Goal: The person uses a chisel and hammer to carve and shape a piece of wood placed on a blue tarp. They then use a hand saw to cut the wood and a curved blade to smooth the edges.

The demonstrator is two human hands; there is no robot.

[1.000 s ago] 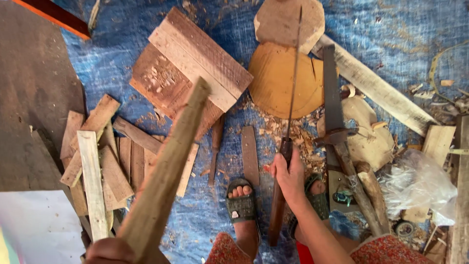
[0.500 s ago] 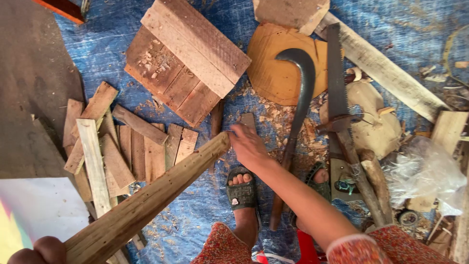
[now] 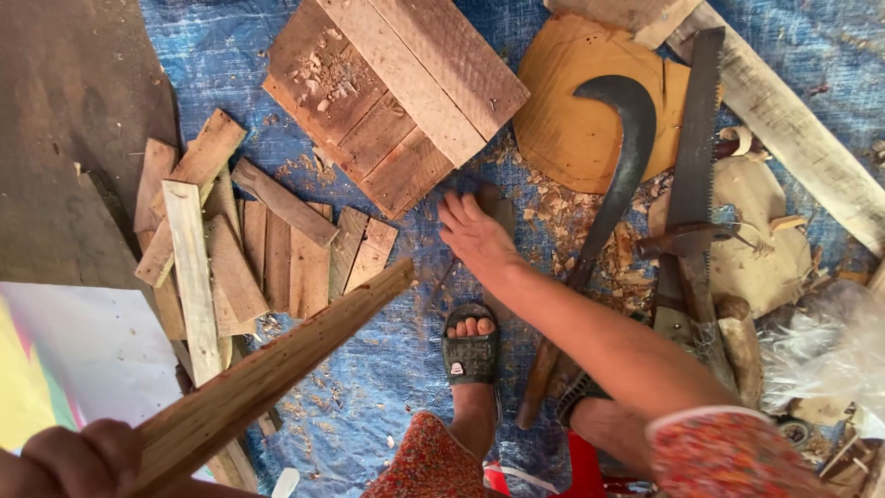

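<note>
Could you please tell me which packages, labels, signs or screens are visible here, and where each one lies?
Printed sheet: lower left on the floor, beside the left hand; flat, white with yellow, pink and green areas.
Clear plastic bag: right edge, crumpled, translucent white.
No screens show.

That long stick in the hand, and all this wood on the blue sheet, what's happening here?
A person sits over a blue tarp strewn with wood. Their left hand grips a long split stick, held slanting above the ground. Their right hand reaches down to a small wood piece by a slatted board. A curved sickle and a saw lie untouched beside shavings.
</note>
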